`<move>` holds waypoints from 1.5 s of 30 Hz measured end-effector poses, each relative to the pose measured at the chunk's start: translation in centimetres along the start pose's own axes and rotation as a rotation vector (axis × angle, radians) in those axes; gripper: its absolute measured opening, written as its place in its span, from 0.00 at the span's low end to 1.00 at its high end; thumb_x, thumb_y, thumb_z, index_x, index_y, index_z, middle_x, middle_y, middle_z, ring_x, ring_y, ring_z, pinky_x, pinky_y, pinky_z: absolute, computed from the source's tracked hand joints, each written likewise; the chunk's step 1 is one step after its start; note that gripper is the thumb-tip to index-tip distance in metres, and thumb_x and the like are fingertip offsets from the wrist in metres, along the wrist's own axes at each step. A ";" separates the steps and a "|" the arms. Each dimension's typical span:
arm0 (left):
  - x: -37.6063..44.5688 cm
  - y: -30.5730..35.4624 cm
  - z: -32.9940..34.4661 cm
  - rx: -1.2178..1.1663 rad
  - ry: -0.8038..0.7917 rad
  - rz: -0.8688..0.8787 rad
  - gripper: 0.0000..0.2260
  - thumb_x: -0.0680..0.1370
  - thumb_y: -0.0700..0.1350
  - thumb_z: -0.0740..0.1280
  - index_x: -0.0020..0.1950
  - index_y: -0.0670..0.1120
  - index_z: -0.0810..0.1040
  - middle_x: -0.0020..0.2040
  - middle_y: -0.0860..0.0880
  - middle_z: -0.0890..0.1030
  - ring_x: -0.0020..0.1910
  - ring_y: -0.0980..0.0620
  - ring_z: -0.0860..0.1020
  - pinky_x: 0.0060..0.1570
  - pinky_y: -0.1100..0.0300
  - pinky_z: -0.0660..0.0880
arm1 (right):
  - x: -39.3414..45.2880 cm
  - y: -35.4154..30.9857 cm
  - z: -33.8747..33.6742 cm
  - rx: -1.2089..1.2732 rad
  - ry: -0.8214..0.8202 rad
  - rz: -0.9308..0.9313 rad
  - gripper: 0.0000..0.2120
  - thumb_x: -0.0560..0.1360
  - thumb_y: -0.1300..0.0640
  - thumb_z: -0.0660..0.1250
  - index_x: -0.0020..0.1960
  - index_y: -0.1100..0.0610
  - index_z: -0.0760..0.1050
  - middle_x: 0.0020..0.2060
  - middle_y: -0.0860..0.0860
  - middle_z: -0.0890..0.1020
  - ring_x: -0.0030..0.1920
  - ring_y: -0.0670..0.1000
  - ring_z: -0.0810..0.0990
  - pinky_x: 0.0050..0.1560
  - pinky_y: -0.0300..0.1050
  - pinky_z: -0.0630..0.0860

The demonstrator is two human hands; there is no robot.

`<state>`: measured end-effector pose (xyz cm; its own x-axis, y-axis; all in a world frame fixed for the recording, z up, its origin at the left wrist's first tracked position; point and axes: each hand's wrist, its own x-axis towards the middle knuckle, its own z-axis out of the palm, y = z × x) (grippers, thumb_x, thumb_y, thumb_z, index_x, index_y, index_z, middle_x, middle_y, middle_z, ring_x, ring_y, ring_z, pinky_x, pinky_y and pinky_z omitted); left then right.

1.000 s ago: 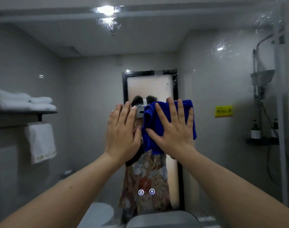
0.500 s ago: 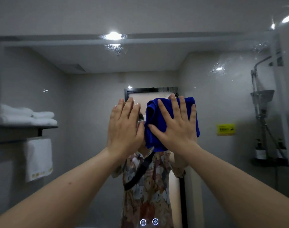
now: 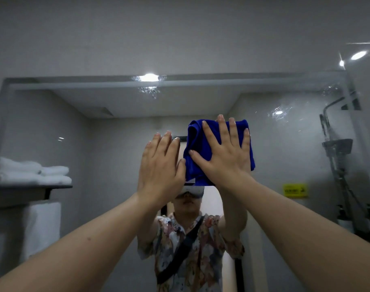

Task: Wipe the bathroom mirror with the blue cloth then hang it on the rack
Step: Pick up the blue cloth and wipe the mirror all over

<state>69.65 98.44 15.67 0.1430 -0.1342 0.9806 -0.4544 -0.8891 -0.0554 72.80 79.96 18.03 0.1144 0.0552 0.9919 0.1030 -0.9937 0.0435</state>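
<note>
I am in the wiping step: my right hand presses the blue cloth flat against the mirror, well up toward its top edge. The fingers are straight and spread across the cloth, pinching nothing. My left hand lies just left of the cloth, fingers straight and close together, thumb touching the cloth's edge; whether the palm rests on the glass I cannot tell.

The cloth is soft and thick, bunched into loose folds on its left side. The mirror is hard and glossy, with wet streaks near its top right corner. I judge the next move calls for steady flat pressure and a sweep toward those streaks. Hanging is not yet done; the rack, seen reflected at the mirror's left, holds folded white towels.
</note>
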 end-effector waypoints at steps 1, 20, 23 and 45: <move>0.4 0.1 0.1 0.005 0.007 0.009 0.27 0.80 0.54 0.56 0.77 0.46 0.67 0.80 0.45 0.64 0.81 0.45 0.56 0.79 0.47 0.50 | 0.7 0.0 -0.1 0.003 0.000 0.004 0.42 0.76 0.22 0.41 0.84 0.40 0.42 0.85 0.52 0.46 0.84 0.58 0.41 0.80 0.66 0.38; 9.2 -1.1 -1.1 0.194 0.065 0.083 0.29 0.80 0.56 0.53 0.80 0.47 0.62 0.82 0.44 0.59 0.82 0.44 0.53 0.79 0.45 0.52 | 12.4 0.0 -1.5 0.001 0.017 -0.010 0.43 0.75 0.22 0.41 0.84 0.41 0.42 0.85 0.52 0.45 0.84 0.58 0.40 0.80 0.65 0.37; 10.2 -0.8 -0.9 0.189 0.062 0.063 0.28 0.81 0.56 0.54 0.80 0.47 0.61 0.82 0.44 0.58 0.82 0.44 0.53 0.80 0.46 0.51 | 14.0 -0.2 -1.9 0.007 0.030 -0.015 0.42 0.76 0.23 0.42 0.84 0.42 0.45 0.85 0.52 0.45 0.84 0.58 0.40 0.80 0.66 0.37; 10.8 8.4 0.9 0.142 0.053 0.123 0.27 0.81 0.53 0.59 0.79 0.45 0.64 0.81 0.44 0.62 0.81 0.44 0.57 0.79 0.47 0.51 | 14.5 6.8 -3.1 0.014 0.031 -0.118 0.37 0.80 0.30 0.43 0.85 0.45 0.45 0.85 0.51 0.46 0.84 0.56 0.41 0.80 0.66 0.38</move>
<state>68.14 89.12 25.59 0.0456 -0.2259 0.9731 -0.3366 -0.9206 -0.1979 72.12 73.68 33.11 0.0704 0.1688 0.9831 0.1275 -0.9790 0.1589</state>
